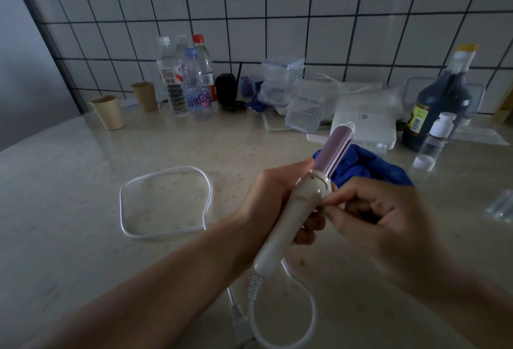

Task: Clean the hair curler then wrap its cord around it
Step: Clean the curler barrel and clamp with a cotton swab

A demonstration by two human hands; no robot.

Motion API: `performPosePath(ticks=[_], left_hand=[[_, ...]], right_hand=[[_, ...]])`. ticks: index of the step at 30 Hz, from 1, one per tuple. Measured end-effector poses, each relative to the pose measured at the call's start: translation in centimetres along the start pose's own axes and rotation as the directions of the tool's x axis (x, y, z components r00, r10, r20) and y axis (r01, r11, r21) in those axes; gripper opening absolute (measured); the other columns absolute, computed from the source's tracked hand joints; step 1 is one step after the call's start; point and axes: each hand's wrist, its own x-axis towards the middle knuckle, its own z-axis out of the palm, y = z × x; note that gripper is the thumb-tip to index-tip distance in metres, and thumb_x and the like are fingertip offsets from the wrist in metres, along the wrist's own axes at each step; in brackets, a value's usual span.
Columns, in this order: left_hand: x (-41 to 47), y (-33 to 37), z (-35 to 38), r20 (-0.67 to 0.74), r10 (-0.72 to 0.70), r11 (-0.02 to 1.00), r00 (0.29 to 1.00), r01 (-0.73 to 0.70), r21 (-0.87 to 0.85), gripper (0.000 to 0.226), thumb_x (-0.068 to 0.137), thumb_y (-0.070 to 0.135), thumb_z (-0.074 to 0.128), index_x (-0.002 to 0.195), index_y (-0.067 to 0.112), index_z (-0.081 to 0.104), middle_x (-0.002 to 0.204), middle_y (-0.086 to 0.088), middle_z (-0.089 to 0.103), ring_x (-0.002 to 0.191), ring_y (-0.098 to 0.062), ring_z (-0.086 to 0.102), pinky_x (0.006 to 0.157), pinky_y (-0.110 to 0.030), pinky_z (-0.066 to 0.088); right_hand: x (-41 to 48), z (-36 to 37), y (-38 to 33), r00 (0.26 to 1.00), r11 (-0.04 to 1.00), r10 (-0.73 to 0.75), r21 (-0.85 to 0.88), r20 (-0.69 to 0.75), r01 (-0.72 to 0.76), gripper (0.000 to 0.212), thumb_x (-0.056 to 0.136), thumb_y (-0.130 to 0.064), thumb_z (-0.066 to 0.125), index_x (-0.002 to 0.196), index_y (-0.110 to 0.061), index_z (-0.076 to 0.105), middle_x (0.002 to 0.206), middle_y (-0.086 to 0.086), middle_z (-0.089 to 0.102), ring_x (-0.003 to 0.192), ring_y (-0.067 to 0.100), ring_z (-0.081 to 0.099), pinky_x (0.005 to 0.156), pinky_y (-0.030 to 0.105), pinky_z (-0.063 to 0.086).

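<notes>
The hair curler (304,205) was held up off the surface (69,182), in front of the person, tilted so that its lilac barrel (336,149) pointed up and away to the right while the white handle slanted down toward the near edge. The left hand (274,201) gripped the handle from the left, fingers wrapped round behind it and the thumb lying along its upper part. The right hand (374,210) had its fingers curled, and its thumb and forefinger pinched at the right side of the handle just below the collar; what exactly they touched there was too small to tell. The white cord (121,207) ran out of the bottom of the handle, curved in a loose loop near the lower edge of the view, and lay in a second, wider loop flat on the surface to the left of the hands, not wound on the curler. A crumpled blue cloth (369,165) lay on the surface just behind the barrel. Farther back, along the tiled wall (277,15), stood two paper cups (108,111), a cluster of clear water bottles (194,85), clear plastic containers (305,107), a white box (363,126), a large dark sauce bottle (441,99) and a small clear bottle with a white cap (435,137)
</notes>
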Motion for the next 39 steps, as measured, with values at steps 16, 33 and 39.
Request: performPosePath(ticks=[16, 33, 39], left_hand=[[0.0, 0.1, 0.0, 0.005, -0.040, 0.999, 0.999, 0.040, -0.003, 0.038, 0.083, 0.050, 0.065, 0.084, 0.011, 0.067, 0.073, -0.008, 0.057, 0.050, -0.016, 0.051, 0.045, -0.022, 0.040], [-0.3, 0.3, 0.2, 0.035, -0.034, 0.999, 0.999, 0.033, 0.028, 0.037, 0.085, 0.051, 0.063, 0.078, 0.019, 0.078, 0.074, -0.005, 0.061, 0.053, -0.014, 0.051, 0.044, -0.022, 0.041], [-0.2, 0.3, 0.2, -0.002, -0.008, 1.000, 1.000, 0.008, 0.028, 0.039, 0.087, 0.048, 0.054, 0.085, 0.015, 0.075, 0.071, -0.008, 0.061, 0.054, -0.017, 0.049, 0.046, -0.024, 0.040]], right_hand=[[-0.2, 0.1, -0.5, 1.000, 0.999, 0.024, -0.022, 0.005, -0.023, 0.007, 0.086, -0.033, 0.074, 0.088, -0.040, 0.077, 0.056, -0.008, 0.066, 0.042, 0.008, 0.052, 0.040, 0.025, 0.041], [0.0, -0.5, 0.0, 0.998, 0.999, 0.048, -0.014, -0.028, -0.049, 0.009, 0.085, -0.040, 0.071, 0.090, -0.038, 0.077, 0.057, 0.005, 0.066, 0.042, 0.022, 0.054, 0.040, 0.036, 0.041], [-0.1, -0.4, 0.1, 0.999, 0.999, 0.040, 0.003, -0.020, -0.040, 0.007, 0.086, -0.037, 0.071, 0.089, -0.035, 0.077, 0.053, 0.005, 0.062, 0.039, 0.018, 0.048, 0.040, 0.029, 0.037]])
